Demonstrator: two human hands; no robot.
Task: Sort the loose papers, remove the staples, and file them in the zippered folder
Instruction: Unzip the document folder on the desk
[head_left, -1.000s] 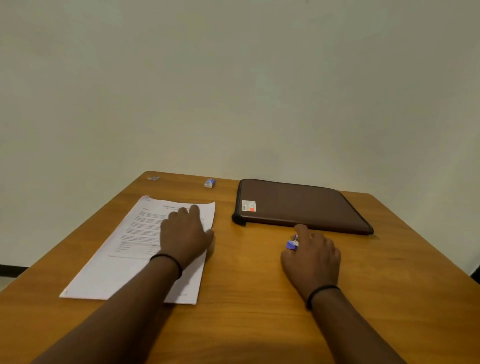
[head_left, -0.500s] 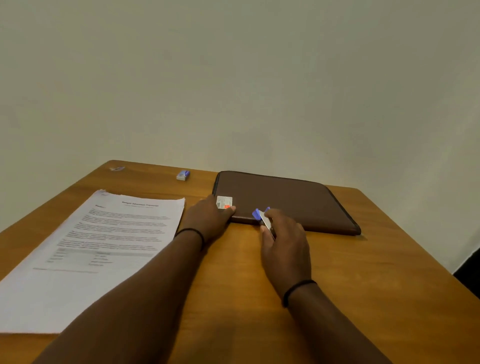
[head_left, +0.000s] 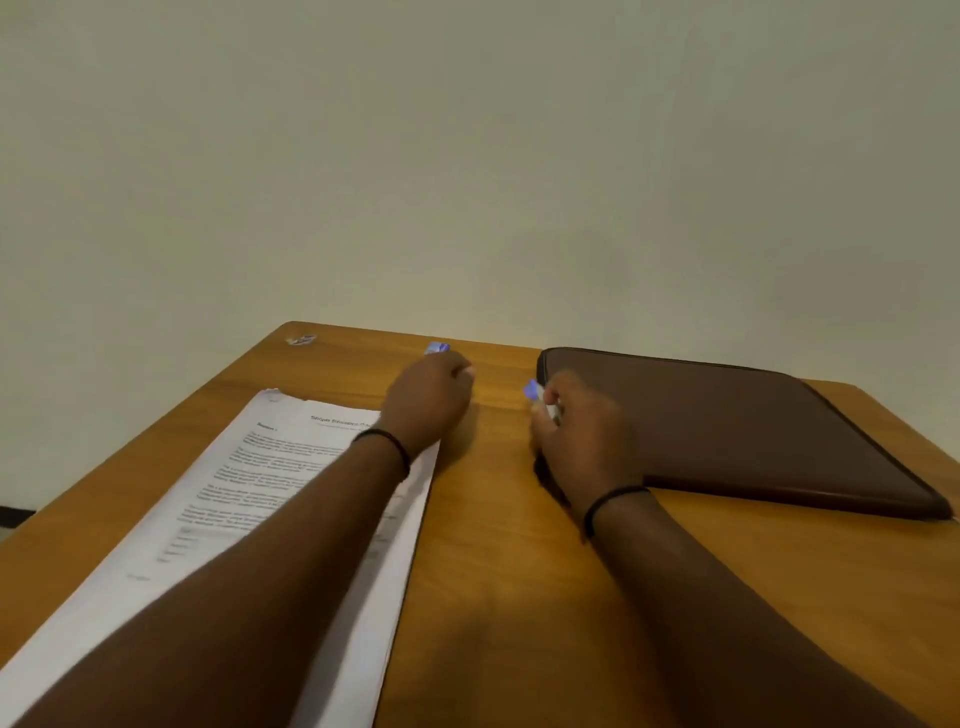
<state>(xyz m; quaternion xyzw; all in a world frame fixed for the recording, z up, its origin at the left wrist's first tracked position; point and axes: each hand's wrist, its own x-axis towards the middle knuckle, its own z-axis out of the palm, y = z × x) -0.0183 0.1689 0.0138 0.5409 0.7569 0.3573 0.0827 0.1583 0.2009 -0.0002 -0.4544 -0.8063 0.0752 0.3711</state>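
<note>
Wooden table (head_left: 493, 597): paper stack (head_left: 322, 519) along the left edge, its near end cut off by the frame and partly covered by the left forearm. Brown zippered folder (head_left: 727, 426) lies closed toward the far right corner. Left hand (head_left: 428, 397) — fingers curled, fingertips hidden — reaches past the stack's far right corner to a small blue item (head_left: 436, 348) at the far edge; grip cannot be confirmed. Right hand (head_left: 584, 436), at the folder's left edge, pinches a blue-handled staple remover (head_left: 535, 391). Small blurred object (head_left: 301, 340) at the far left corner — unidentifiable.
</note>
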